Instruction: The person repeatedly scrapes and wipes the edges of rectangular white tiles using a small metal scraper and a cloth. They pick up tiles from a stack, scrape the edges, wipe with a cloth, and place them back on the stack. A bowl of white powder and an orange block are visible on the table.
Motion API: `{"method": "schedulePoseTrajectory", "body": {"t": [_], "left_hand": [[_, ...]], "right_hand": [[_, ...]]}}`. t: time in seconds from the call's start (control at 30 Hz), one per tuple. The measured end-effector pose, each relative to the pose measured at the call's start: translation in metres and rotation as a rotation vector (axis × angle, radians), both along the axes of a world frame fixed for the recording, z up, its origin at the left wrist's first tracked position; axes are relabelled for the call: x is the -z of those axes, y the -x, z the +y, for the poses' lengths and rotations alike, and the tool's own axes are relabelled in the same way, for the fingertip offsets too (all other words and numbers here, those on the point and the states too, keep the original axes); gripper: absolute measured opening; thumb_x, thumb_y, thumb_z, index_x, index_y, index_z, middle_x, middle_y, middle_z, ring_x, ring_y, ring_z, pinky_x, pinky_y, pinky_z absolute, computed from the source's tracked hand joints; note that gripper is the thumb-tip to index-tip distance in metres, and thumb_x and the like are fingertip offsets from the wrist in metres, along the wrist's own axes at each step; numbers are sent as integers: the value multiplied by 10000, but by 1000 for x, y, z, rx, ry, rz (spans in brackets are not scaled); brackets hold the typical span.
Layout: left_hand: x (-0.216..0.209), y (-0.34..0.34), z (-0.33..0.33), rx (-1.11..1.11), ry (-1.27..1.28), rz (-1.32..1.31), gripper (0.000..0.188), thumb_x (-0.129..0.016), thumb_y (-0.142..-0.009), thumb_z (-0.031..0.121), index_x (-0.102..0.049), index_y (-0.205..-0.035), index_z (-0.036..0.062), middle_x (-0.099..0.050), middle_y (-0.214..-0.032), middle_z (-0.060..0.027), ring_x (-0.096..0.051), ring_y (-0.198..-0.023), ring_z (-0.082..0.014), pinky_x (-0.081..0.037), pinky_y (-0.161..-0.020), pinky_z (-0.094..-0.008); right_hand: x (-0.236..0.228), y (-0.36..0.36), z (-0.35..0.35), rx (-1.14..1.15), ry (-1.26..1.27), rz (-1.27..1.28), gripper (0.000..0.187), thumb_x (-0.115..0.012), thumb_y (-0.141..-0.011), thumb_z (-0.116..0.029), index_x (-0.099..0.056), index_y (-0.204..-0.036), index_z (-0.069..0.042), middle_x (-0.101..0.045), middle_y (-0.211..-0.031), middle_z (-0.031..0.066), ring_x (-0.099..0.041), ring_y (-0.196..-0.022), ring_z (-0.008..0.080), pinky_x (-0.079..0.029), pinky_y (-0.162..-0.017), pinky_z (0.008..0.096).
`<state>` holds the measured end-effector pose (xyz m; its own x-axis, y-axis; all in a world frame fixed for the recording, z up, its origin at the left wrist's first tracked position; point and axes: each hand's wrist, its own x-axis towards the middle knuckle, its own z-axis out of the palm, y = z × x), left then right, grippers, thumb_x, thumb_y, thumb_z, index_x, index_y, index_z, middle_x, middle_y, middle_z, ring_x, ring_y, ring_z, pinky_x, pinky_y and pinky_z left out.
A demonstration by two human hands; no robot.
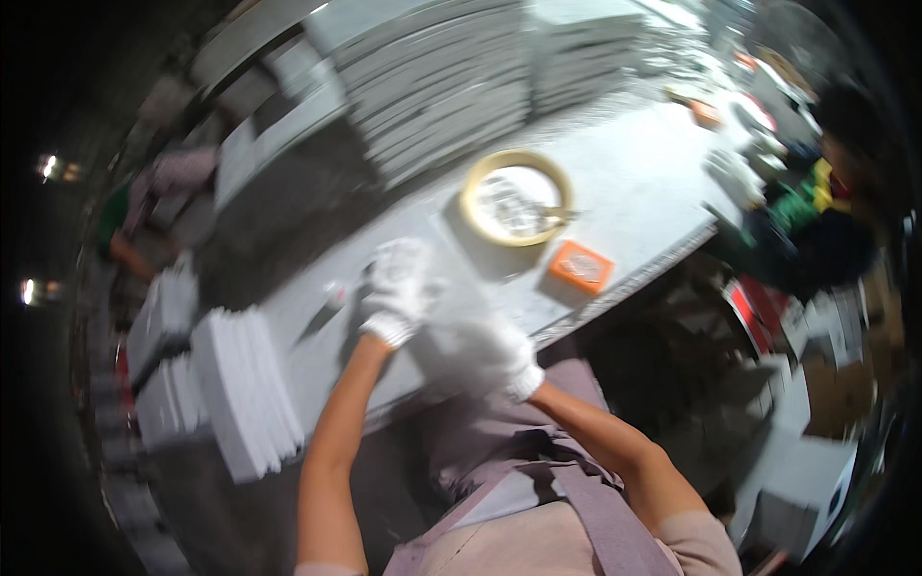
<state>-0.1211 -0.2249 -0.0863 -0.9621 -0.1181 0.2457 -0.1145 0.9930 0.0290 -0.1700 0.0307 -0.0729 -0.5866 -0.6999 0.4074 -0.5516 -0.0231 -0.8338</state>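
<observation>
My left hand (396,288), in a white knit glove, lies on a pale flat slab (471,278) on the worktable; its fingers look stretched out, with the thumb to the right. Nearer to my body, my right hand (495,355), also gloved, is over the slab's near part. Motion smears its fingers, so what they hold, if anything, is hidden. Just left of my left hand stands a small whitish object (333,295), too blurred to name. Beyond my right hand sits a round yellow basin (473,197) with whitish contents and a tool leaning inside. Beside it is an orange block-like box (581,267).
Stacked pale slabs (432,86) rise behind the table (634,182); more white slabs (245,384) stand at its left end. A co-worker with gloved hands (738,178) is at the right end. Another person bends at far left. Cartons (836,394) lie lower right.
</observation>
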Motion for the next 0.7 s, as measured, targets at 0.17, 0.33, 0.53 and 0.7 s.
{"method": "schedulePoseTrajectory", "body": {"t": [0.17, 0.33, 0.53, 0.7], "left_hand": [[4, 22, -10, -147, 63, -152, 877, -421, -1052, 672, -433, -1611, -4, -358, -1706, -233, -248, -1609, -415, -92, -1341, -558], [-3, 17, 47, 27, 133, -14, 882, -391, -1049, 662, -387, -1642, 8, -316, -1733, -217, -219, -1630, -391, -62, -1340, -569], [-1, 22, 67, 281, 146, -277, 788, -382, -1058, 553, -339, -1678, 68, -241, -1772, -180, -162, -1653, -376, -56, -1331, -571], [-35, 49, -12, -495, 91, -46, 762, -463, -1061, 604, -498, -1550, 20, -476, -1603, -230, -389, -1504, -391, -206, -1285, -547]], "right_hand": [[1, -6, 4, 79, 71, -58, 357, -753, -855, -61, -703, -1208, -84, -705, -1100, 135, -701, -1020, 341, -584, -877, 419], [-5, -18, 13, 89, 157, -536, 429, -751, -877, -48, -694, -1301, -63, -700, -1234, 175, -699, -1142, 347, -572, -1000, 383], [-13, -23, 92, 96, -26, -299, 276, -729, -1002, -68, -714, -1276, -37, -732, -1120, 98, -729, -1016, 160, -590, -888, 310], [-31, -36, 145, 210, 88, -910, 227, -679, -1051, -59, -684, -1272, -8, -705, -995, 58, -697, -819, 124, -601, -719, 273]]}}
